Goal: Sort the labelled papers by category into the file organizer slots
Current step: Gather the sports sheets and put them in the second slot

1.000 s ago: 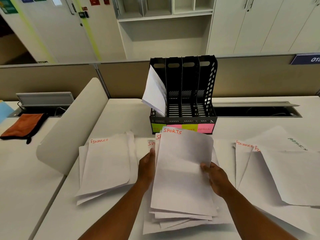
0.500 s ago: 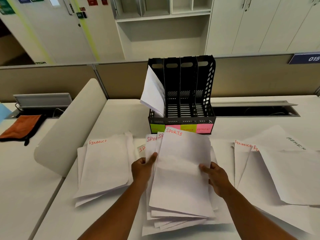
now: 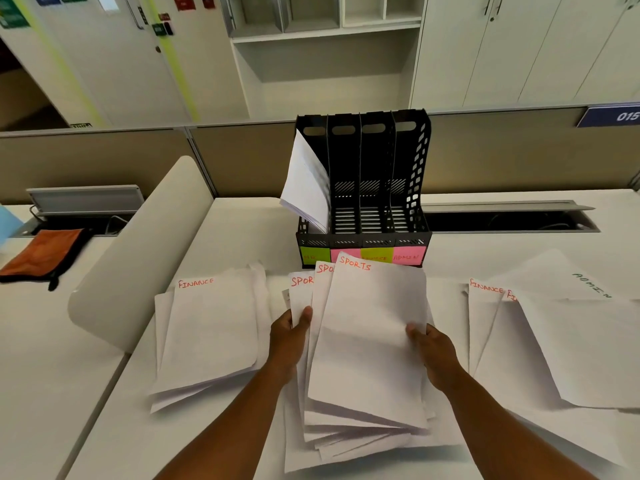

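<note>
Currently both hands, left hand (image 3: pixel 289 336) and right hand (image 3: pixel 434 351), grip the SPORTS stack (image 3: pixel 370 344); next requires squaring it, then loading the organizer (image 3: pixel 363 188)

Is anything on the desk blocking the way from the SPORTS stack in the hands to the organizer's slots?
Nothing visible does. The SPORTS stack, held by the left hand and right hand, lies directly before the file organizer; only bare desk between.
</note>
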`<action>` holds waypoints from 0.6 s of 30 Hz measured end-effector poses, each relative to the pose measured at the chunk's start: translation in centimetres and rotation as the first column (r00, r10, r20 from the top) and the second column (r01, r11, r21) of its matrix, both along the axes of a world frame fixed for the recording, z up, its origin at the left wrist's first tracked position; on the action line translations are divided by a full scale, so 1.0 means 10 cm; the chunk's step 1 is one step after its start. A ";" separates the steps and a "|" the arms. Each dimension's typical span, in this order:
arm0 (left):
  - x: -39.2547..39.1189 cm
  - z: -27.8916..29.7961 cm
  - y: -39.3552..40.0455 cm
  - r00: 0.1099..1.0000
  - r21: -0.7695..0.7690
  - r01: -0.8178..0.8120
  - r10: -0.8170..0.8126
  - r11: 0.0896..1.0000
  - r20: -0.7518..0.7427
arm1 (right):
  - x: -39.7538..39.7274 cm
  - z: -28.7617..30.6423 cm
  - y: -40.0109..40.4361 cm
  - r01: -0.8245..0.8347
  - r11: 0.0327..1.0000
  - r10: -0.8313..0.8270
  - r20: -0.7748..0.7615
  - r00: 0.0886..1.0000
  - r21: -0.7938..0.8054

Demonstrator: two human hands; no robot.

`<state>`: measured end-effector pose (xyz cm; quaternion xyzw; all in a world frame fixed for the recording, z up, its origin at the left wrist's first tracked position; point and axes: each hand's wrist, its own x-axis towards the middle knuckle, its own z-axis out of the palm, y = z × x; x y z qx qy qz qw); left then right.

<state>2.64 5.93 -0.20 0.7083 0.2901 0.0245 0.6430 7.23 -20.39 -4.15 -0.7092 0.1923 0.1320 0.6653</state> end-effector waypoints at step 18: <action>0.02 0.12 -0.14 0.991 -0.201 0.134 -0.129 0.971 0.036 | -0.01 0.15 0.06 -0.139 0.987 0.138 0.015 0.990 0.086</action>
